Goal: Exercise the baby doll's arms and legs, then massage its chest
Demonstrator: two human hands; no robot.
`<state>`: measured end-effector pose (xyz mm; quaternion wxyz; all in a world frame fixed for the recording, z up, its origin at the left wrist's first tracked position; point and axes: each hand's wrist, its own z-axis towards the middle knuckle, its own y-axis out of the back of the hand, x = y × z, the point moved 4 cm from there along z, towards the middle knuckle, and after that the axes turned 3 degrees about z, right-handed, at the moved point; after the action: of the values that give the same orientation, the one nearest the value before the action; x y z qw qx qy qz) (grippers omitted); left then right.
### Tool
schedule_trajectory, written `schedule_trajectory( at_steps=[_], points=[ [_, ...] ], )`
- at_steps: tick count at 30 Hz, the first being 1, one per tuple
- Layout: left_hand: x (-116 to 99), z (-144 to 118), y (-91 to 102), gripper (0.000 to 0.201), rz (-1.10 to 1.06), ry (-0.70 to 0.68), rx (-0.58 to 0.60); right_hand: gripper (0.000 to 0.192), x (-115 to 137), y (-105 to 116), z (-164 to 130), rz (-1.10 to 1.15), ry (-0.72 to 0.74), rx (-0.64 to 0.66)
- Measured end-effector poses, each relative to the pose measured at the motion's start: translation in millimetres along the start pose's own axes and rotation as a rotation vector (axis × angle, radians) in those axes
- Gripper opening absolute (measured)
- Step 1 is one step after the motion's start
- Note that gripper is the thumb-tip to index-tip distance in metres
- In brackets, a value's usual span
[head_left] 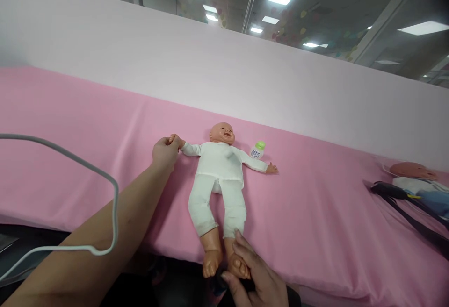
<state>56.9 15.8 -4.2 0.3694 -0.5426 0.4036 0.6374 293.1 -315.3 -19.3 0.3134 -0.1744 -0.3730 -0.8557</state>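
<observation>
A baby doll (221, 164) in a white top and white trousers lies on its back on the pink-covered table, head toward the wall and bare feet at the near edge. My left hand (165, 152) is closed around the doll's hand on the left side, drawing that arm out sideways. At the near edge, my right hand (259, 274) wraps the doll's foot on the right, thumb below and fingers along the ankle. Beside the doll's shoulder lies a small clear bottle (257, 150) with a green cap and a printed label.
A pink sheet (308, 204) covers the long table, with a white wall (224, 73) and glass panels behind. At the far right lie another doll (414, 170) and a black strap (403, 204). A grey-white cable (114, 213) loops across my left forearm in view.
</observation>
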Motion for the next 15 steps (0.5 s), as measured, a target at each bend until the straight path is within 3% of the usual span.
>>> schedule_trajectory(
  at_steps=[4,9,15],
  points=[
    [-17.6,-15.9,0.3,0.025,0.034,-0.091,0.031,0.037,-1.1,4.7,3.8,-0.002,-0.009,-0.004],
    [-38.8,-42.8,-7.2,0.024,0.029,-0.243,0.166,0.039,-2.6,11.6,21.4,0.045,-0.025,-0.014],
    [-52.1,-74.7,-27.5,0.025,0.396,-0.564,0.320,0.043,-5.9,10.3,71.2,0.101,-0.029,0.042]
  ],
)
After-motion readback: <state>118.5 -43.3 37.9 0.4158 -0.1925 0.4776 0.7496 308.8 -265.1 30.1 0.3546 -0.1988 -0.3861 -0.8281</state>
